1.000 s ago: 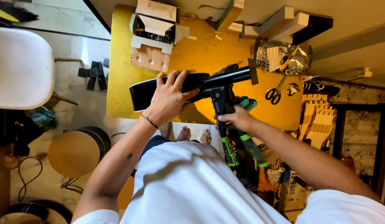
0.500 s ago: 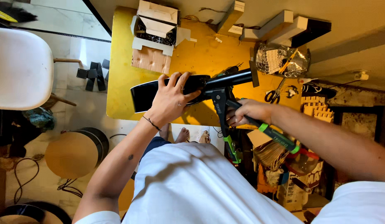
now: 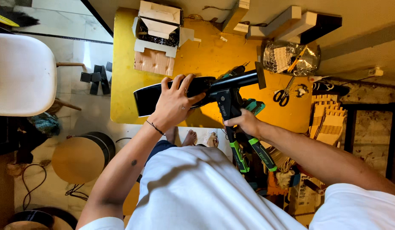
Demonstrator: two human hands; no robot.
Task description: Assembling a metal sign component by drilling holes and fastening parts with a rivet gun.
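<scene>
Your left arm is reaching forward and up from the lower left, bare to the shoulder sleeve, elbow slightly bent, a thin dark band circling the wrist. Your left hand (image 3: pixel 174 102) is lying palm down with the fingers spread wide and pointing away from you, the thumb angling out to the right, pressing flat. Your right arm is coming in from the lower right, forearm running up and to the left. Your right hand (image 3: pixel 245 123) is curling closed in a fist-like grip, knuckles facing up, fingers wrapping under and mostly hiding from view.
</scene>
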